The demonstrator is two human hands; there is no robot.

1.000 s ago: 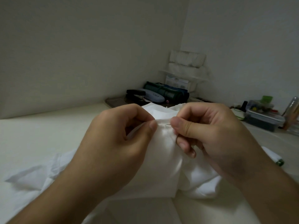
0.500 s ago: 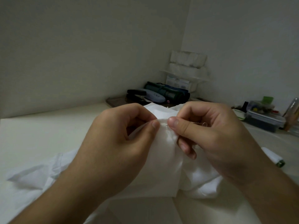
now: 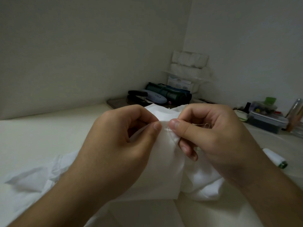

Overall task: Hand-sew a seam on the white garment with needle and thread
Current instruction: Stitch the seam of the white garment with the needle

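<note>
The white garment (image 3: pixel 165 163) is lifted off the pale table, its folded edge held up between both hands. My left hand (image 3: pixel 118 149) pinches the fold between thumb and curled fingers. My right hand (image 3: pixel 218 138) pinches the needle at the fabric edge, thumb tip close to the left thumb. The needle's eye end (image 3: pixel 207 125) with a loop of thread shows above the right thumb; the needle's point is hidden in the cloth. A white thread spool (image 3: pixel 275 158) with a green end lies on the table to the right.
The pale table (image 3: pixel 49 136) runs into a wall corner. At the back stand a black stapler (image 3: pixel 137 94), a glasses case (image 3: pixel 155 98), a green pouch (image 3: pixel 168 92) and stacked white rolls (image 3: pixel 190 63). A plastic box (image 3: pixel 267 122) of small items sits far right.
My right thumb slid left along the needle toward the left thumb, baring the needle's eye and thread loop behind it. The left hand kept its pinch on the fold.
</note>
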